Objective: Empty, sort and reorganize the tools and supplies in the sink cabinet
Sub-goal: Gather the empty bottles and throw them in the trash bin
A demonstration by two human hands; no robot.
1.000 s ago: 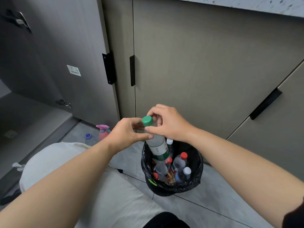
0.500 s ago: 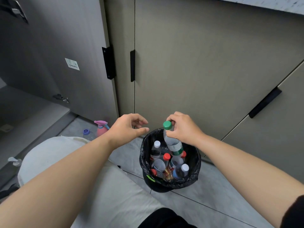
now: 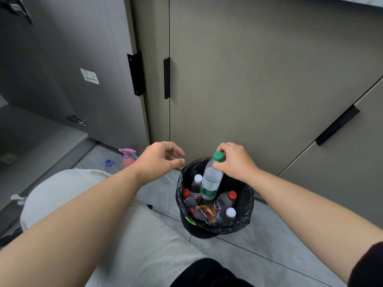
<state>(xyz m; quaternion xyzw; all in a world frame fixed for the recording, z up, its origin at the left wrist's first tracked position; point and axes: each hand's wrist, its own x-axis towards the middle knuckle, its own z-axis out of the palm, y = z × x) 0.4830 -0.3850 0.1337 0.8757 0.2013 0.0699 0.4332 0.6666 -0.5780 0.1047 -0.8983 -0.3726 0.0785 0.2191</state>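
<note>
My right hand (image 3: 234, 162) grips the neck of a clear plastic bottle (image 3: 211, 181) with a green cap and green label, held upright over the bin. Its lower end reaches down among the bottles inside. The black bin (image 3: 246, 206), lined with a black bag, holds several plastic bottles with red and white caps and a crumpled wrapper. My left hand (image 3: 159, 160) hovers left of the bin rim, fingers loosely curled, holding nothing.
A pink spray bottle (image 3: 127, 158) and a clear bottle with a purple cap (image 3: 109, 165) stand on the tiled floor at the left, by the open cabinet door (image 3: 83, 79). Closed cabinet doors (image 3: 248, 79) rise behind the bin. My light-trousered leg (image 3: 87, 204) fills the lower left.
My left hand has let go of the green-capped bottle and drawn away to the left. My right hand has carried the bottle to the right and down into the bin.
</note>
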